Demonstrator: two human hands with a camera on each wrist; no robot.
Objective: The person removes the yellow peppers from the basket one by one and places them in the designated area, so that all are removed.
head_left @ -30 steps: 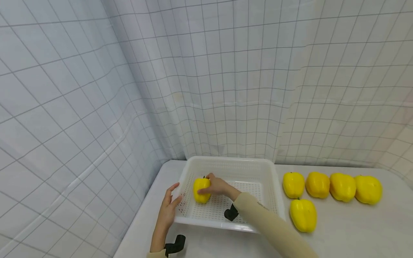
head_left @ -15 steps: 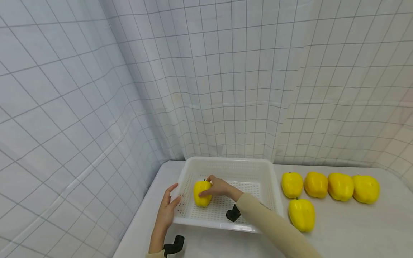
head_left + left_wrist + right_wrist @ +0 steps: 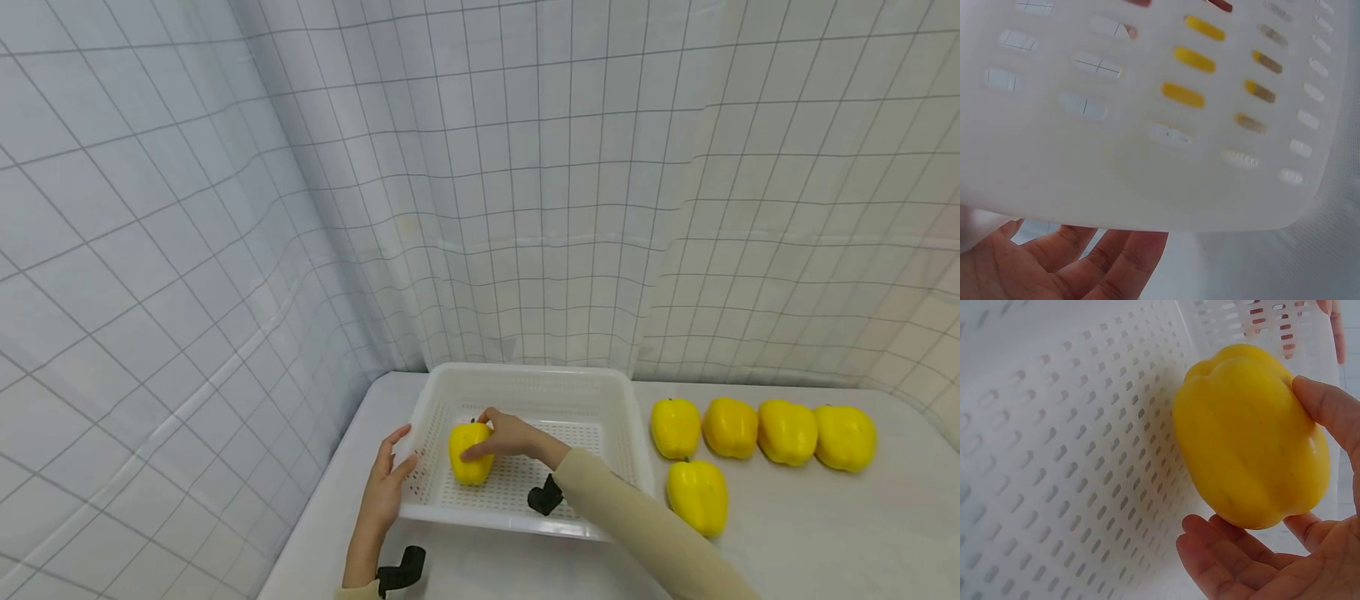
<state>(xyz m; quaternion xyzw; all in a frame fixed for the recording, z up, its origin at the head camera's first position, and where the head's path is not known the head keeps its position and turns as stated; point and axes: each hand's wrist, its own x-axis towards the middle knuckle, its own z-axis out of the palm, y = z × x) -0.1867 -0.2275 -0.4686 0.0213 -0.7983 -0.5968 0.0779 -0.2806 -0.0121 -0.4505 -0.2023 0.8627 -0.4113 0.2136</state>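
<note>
The glossy yellow bell pepper with a dark stem (image 3: 470, 451) sits in the left half of the white perforated plastic basket (image 3: 525, 523), close to its left wall, with its lower end at or just above the slotted floor; I cannot tell whether it is touching down. The right hand (image 3: 509, 434) grips it from the right side, thumb on the near face and fingers curled over the top and far side, as the right wrist view shows (image 3: 1247, 431).

The smooth, rounded skin looks slippery, so a loose hold could let the pepper roll off its narrow base and tip against the left wall. A push to the left could also slide the light basket toward the left edge of the white table (image 3: 787, 542), which lies just beside it.

The left hand (image 3: 384, 492) guards against that: its fingers are straight and pressed flat on the outside of the basket's left wall, holding nothing, the pepper just across that wall from it. If it eases off, the basket may shift.

Five more yellow bell peppers (image 3: 757, 433) lie on the table to the right of the basket, four in a row toward the far edge and one nearer, well apart from both hands.
</note>
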